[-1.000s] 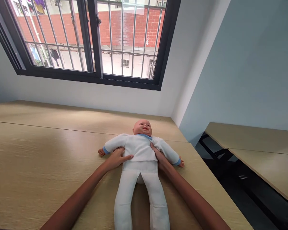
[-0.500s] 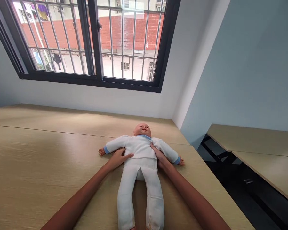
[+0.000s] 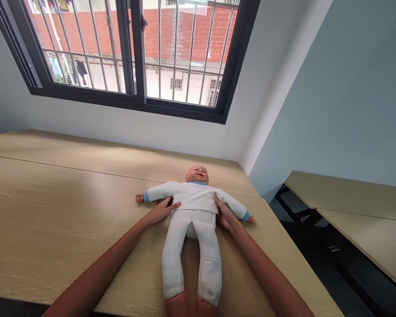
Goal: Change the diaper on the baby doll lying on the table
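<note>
A baby doll (image 3: pixel 195 198) in a white top and white trousers with blue collar and cuffs lies on its back on the wooden table, its arms spread wide. My left hand (image 3: pixel 161 210) grips the doll's torso below the armpit, thumb on the front of the top and fingers partly hidden behind its side. On the other side my right hand (image 3: pixel 223 212) clasps the torso in the same way, thumb lying along the chest and the other fingers mostly out of sight. The doll's lower legs show beneath the trouser hems at the bottom of the view.
The wooden table (image 3: pixel 69 215) has a seam across it and meets the white wall at the back. Above stands a dark-framed window (image 3: pixel 185 112) with bars outside. Another wooden table (image 3: pixel 356 198) with a dark frame stands to the right, past a gap.
The view has tipped down slightly, so the table's near edge and the doll's bare lower legs now show. Both hands stay on the doll's sides, my right thumb a little straighter.
</note>
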A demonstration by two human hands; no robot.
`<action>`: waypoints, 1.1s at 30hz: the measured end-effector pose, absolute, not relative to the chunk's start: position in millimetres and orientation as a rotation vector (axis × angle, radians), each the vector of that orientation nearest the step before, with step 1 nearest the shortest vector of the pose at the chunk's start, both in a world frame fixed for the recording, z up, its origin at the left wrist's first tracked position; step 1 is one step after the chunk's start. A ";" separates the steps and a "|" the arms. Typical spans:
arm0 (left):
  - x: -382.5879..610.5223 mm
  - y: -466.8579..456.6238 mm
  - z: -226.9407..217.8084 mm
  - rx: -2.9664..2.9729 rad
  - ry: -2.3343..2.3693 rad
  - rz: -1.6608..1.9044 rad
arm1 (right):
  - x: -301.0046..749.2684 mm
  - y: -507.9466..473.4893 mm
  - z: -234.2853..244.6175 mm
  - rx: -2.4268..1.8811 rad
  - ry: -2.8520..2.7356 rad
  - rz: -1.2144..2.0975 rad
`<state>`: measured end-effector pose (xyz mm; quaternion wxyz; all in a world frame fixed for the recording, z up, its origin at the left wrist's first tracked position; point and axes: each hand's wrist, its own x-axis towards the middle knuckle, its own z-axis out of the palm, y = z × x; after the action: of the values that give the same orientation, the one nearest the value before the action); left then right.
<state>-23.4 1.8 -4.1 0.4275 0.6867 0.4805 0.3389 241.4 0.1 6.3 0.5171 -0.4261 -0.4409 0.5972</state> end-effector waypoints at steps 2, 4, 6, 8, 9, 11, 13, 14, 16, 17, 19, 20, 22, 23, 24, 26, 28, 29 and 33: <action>-28.9 3.0 -2.7 1.672 1.167 0.823 | 248.5 -8.1 7.9 -1.035 -0.990 1.537; -34.6 5.4 -0.3 1.646 1.114 0.807 | 255.7 -17.0 7.7 -1.077 -1.008 1.550; -39.1 7.6 2.2 1.627 1.048 0.804 | 262.1 -25.8 5.8 -1.130 -1.074 1.501; -41.5 8.2 4.1 1.607 0.991 0.806 | 266.8 -33.4 2.9 -1.144 -1.162 1.429; -41.7 7.6 5.0 1.598 0.971 0.805 | 268.3 -36.4 1.4 -1.130 -1.205 1.400; -40.6 5.2 6.7 1.590 0.947 0.799 | 269.0 -40.8 -1.9 -1.101 -1.273 1.348; -38.3 1.9 8.8 1.595 0.939 0.795 | 267.1 -43.1 -5.7 -1.107 -1.285 1.300; -37.0 0.5 9.9 1.599 0.937 0.795 | 265.4 -43.7 -7.7 -1.124 -1.272 1.273; -34.7 -1.6 11.9 1.611 0.933 0.790 | 261.4 -44.6 -11.8 -1.160 -1.247 1.215; -33.8 -2.2 12.6 1.618 0.929 0.784 | 259.4 -45.3 -13.4 -1.167 -1.245 1.191; -32.6 -2.6 13.6 1.636 0.926 0.774 | 255.9 -47.4 -15.1 -1.174 -1.253 1.142; -32.2 -2.6 14.0 1.647 0.929 0.772 | 254.5 -48.9 -15.0 -1.174 -1.258 1.120; -31.5 -2.6 14.5 1.671 0.945 0.773 | 252.4 -52.4 -13.0 -1.167 -1.266 1.093; -31.1 -2.8 14.9 1.684 0.955 0.773 | 251.7 -54.0 -11.6 -1.162 -1.270 1.087; -30.7 -3.0 15.4 1.695 0.966 0.771 | 251.3 -55.3 -10.3 -1.158 -1.278 1.084; -29.6 -4.0 16.6 1.715 0.981 0.761 | 251.5 -56.5 -8.9 -1.155 -1.310 1.081; -28.3 -5.4 18.3 1.729 0.989 0.749 | 252.8 -55.5 -10.1 -1.163 -1.356 1.065; -27.7 -6.1 19.1 1.735 0.991 0.744 | 253.7 -54.4 -11.6 -1.171 -1.380 1.052; -26.6 -7.5 20.3 1.755 0.998 0.723 | 256.6 -49.5 -17.5 -1.226 -1.454 0.945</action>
<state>-26.6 -7.5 20.3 0.4783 0.7186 0.4089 0.2960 256.6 -49.5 -17.5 0.4875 -0.5040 -0.5978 0.3885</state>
